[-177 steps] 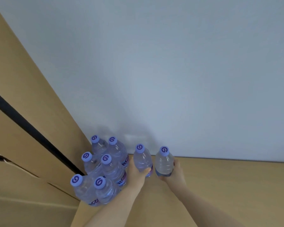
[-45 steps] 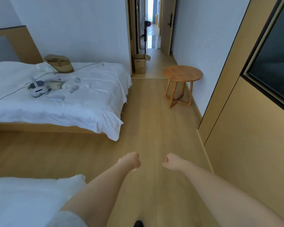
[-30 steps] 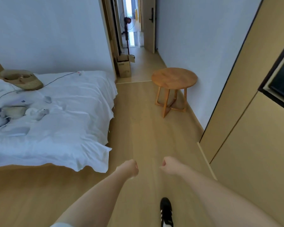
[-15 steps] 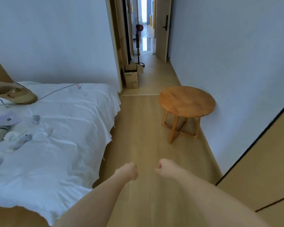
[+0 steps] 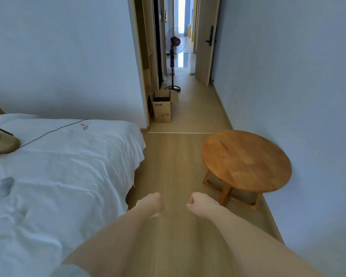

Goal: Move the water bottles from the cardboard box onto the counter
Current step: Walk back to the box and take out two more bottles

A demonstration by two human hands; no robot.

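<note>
An open cardboard box (image 5: 162, 108) stands on the floor far ahead, against the wall corner at the mouth of the hallway. Its flaps are up and its inside is dark, so I cannot see any bottles in it. No water bottles and no counter are in view. My left hand (image 5: 151, 202) and my right hand (image 5: 200, 202) are held out side by side over the wooden floor, both curled into fists and holding nothing.
A bed with white sheets (image 5: 58, 166) fills the left side, with a straw hat (image 5: 0, 142) and a cable on it. A round wooden table (image 5: 246, 158) stands at the right by the wall. A standing fan (image 5: 175, 56) is in the hallway beyond the box.
I have turned away from the bottles on the counter and walked across the room. The table and the box are nearer now. Both hands stay empty fists.
</note>
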